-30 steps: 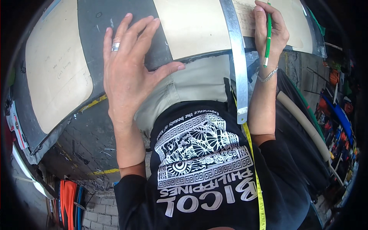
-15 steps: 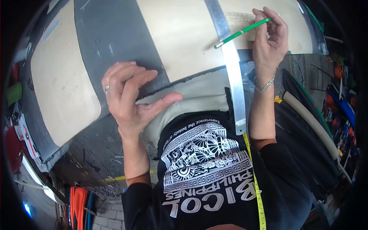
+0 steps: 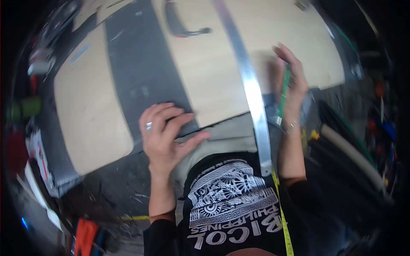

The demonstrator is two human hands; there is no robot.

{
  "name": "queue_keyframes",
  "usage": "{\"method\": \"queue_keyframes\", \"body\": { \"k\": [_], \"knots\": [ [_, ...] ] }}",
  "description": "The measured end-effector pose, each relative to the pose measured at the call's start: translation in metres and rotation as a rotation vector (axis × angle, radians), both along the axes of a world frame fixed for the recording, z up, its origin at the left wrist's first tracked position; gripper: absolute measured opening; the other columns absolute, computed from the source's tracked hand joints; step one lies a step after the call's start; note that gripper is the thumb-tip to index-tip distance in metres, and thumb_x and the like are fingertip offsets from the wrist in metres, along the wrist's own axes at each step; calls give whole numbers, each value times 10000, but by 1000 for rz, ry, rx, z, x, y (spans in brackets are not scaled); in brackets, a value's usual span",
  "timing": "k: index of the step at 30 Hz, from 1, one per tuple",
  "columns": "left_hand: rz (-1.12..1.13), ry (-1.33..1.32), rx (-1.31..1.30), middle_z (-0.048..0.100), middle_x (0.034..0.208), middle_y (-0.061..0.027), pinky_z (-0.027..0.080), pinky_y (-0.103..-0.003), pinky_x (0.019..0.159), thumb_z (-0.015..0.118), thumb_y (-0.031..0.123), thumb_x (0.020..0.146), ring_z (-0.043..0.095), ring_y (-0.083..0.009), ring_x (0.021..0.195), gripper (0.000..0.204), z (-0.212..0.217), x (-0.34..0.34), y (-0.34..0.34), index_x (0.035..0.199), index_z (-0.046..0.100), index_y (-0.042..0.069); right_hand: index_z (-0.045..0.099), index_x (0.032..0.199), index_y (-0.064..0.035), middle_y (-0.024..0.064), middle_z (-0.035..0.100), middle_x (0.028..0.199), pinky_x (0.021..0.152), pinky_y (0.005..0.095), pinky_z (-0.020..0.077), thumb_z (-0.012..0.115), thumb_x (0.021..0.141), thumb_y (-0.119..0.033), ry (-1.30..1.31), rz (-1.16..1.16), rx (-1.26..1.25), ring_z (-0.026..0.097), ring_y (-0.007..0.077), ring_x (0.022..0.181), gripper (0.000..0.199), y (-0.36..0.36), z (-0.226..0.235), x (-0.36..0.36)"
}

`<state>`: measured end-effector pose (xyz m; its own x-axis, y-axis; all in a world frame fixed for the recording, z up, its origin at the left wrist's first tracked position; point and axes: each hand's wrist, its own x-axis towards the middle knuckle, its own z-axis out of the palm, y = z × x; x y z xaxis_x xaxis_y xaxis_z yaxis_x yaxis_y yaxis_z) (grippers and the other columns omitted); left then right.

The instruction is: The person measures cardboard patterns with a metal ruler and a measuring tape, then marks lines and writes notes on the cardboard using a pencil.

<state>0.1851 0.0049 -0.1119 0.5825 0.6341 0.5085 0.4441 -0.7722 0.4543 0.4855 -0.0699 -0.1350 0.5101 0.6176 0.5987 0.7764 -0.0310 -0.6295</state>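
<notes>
My right hand [image 3: 295, 83] is closed round a green pencil [image 3: 284, 91] over a beige sheet. One end of the pencil points down toward my wrist. To its left a long steel ruler [image 3: 247, 70] lies across the sheet, and its near end juts past the table edge to my shirt. My left hand [image 3: 164, 132] is at the near edge of the dark tabletop [image 3: 141, 64], thumb and fingers apart, with nothing in it. Close by are the large beige sheet [image 3: 205, 81] and another rounded-corner beige piece [image 3: 92, 111]. The picture is partly blurred.
A dark curved-handled tool [image 3: 177, 23] lies on the sheet at the far side. A yellow tape measure [image 3: 284, 222] hangs down my shirt. Rolls of material [image 3: 352, 155] stand at the right. Orange material [image 3: 85, 234] is at the lower left.
The view has shifted, so the table sits lower and the curved tool shows. In my right hand the pencil has swung from slanting across the ruler to pointing down. My left hand stays open.
</notes>
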Motion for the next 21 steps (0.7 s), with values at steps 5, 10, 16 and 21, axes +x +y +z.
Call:
{"method": "queue_keyframes", "body": {
  "k": [5,10,16,21],
  "knots": [
    [-76,-62,-65,661,1064,-13,457,-490,1084,913,447,736,651,-246,1130,436,-4,9,0,995,746,139,634,1434,-31,190,711,1336,1070,374,554,629,1074,-143,112,-9,-11,694,264,1239,377,-21,-3,15],
    [-78,-63,-83,654,1060,-16,458,-499,1089,903,454,747,642,-244,1133,442,1,9,-3,1014,739,142,666,1380,-9,178,722,1302,1061,362,557,644,1070,-141,99,0,-34,701,260,1220,338,-22,5,15],
    [-3,64,-17,684,1091,-41,471,-480,1034,943,440,641,656,-288,1130,517,4,5,-5,1032,784,142,738,1207,-51,123,748,1097,857,314,580,719,997,-82,88,-13,21,736,220,972,213,-8,7,0],
    [-86,49,-47,664,1122,-60,458,-466,1020,969,389,610,620,-320,1146,580,-1,15,-5,1079,780,105,743,1173,-15,128,751,1065,880,292,564,708,988,-23,251,11,191,726,185,987,188,-22,8,12]
  ]
}}
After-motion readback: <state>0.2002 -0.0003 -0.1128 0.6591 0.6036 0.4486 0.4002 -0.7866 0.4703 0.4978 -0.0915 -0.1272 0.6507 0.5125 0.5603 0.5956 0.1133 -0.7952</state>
